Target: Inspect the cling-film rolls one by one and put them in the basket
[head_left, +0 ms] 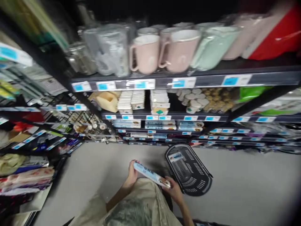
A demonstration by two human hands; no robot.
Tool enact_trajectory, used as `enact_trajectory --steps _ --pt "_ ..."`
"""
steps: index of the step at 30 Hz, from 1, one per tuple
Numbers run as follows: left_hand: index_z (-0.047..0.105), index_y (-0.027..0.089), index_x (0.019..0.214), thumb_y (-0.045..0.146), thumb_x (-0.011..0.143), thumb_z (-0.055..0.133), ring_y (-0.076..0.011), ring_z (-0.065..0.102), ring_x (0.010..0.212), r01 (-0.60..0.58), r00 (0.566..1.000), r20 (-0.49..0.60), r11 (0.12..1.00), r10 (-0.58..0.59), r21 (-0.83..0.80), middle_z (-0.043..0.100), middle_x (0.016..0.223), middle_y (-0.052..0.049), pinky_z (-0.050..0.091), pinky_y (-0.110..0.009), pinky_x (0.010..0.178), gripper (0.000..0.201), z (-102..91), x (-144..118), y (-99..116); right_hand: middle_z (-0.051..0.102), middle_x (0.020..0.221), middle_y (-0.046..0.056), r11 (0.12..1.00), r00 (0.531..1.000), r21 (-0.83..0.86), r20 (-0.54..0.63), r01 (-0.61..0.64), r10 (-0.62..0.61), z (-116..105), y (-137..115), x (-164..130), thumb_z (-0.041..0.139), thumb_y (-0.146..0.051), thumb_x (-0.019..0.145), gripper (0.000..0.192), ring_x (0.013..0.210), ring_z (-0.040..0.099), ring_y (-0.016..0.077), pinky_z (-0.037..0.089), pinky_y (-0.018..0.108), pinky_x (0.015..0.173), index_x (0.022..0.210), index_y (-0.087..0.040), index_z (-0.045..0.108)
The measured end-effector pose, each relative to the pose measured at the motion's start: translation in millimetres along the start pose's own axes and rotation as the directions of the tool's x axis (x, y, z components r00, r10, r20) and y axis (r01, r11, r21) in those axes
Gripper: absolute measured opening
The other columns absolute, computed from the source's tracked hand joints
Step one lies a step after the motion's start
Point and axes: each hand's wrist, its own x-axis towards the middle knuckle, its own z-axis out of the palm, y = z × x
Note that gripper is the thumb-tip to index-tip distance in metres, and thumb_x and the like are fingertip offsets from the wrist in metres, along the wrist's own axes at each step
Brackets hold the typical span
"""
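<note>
Between my two hands is a long, slim blue-and-white box [150, 173] with dark lettering, a "50" and a brown picture at one end. My left hand [132, 174] grips its upper left end, and my right hand [173, 188] is closed around the lower right end. The box is held at a tilt, in front of my beige clothing. Just right of it on the floor stands a black shopping basket [199, 166] with slotted sides. A small blue-and-white package [176, 156] lies inside the basket.
Ahead rise dark shelves with pink mugs [147, 55], a wrapped green mug [213, 47] and white boxes [160, 102]. Similar long blue boxes [160, 125] lie lower down. A side rack [35, 138] of goods borders the left, with folded fabric items [25, 183] near me. The floor [82, 179] is grey.
</note>
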Motion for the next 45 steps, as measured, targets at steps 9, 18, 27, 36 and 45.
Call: enact_trajectory --steps 9,18,27,36,45 --pt "0.054 0.023 0.097 0.058 0.078 0.048 -0.0271 0.064 0.125 -0.110 0.991 -0.124 0.846 0.052 -0.522 0.071 0.106 -0.013 0.055 -0.044 0.103 0.041 -196.4 -37.1 36.3 0.056 0.062 0.000 0.990 0.990 0.132 -0.126 -0.044 0.061 172.1 -115.0 -34.3 0.041 -0.076 0.086 0.055 0.047 0.056 0.0242 0.045 0.036 0.041 0.106 -0.026 0.056" --pt "0.061 0.020 0.118 0.042 0.075 0.057 -0.0271 0.062 0.124 -0.233 0.961 -0.024 0.756 0.277 -0.611 0.068 0.120 -0.011 0.050 -0.043 0.105 0.048 -265.6 -54.4 119.6 0.068 0.084 0.007 0.957 0.955 0.201 -0.252 0.208 -0.154 206.6 -229.3 1.5 0.047 -0.051 0.078 0.035 0.065 0.061 0.0211 0.048 0.029 0.052 0.090 -0.020 0.058" --pt "0.054 0.020 0.088 0.029 0.072 0.072 -0.0158 0.066 0.096 -0.199 0.978 -0.107 0.640 0.180 -0.742 0.061 0.089 0.001 0.049 -0.031 0.098 0.026 -232.6 -63.7 130.0 0.072 0.078 0.007 0.903 0.906 0.294 -0.377 0.313 -0.191 180.8 -219.9 -17.2 0.056 -0.042 0.080 0.024 0.070 0.062 0.0207 0.050 0.030 0.066 0.077 -0.018 0.062" --pt "0.057 0.019 0.087 0.020 0.062 0.079 -0.0155 0.067 0.088 -0.142 0.988 -0.086 0.521 0.130 -0.841 0.065 0.085 0.001 0.049 -0.034 0.098 0.033 -166.6 -111.7 129.4 0.071 0.066 0.006 0.815 0.865 0.418 -0.463 0.403 -0.190 114.8 -211.1 -3.0 0.055 -0.036 0.070 0.019 0.063 0.065 0.0223 0.051 0.032 0.063 0.071 -0.019 0.062" --pt "0.060 0.018 0.082 0.015 0.063 0.082 -0.0161 0.068 0.088 -0.147 0.970 -0.010 0.555 0.242 -0.819 0.066 0.084 0.002 0.049 -0.036 0.099 0.029 -95.0 -141.3 136.7 0.069 0.066 0.004 0.747 0.811 0.472 -0.564 0.469 -0.153 47.0 -178.1 -1.1 0.051 -0.035 0.073 0.016 0.062 0.066 0.0222 0.052 0.033 0.064 0.073 -0.020 0.057"
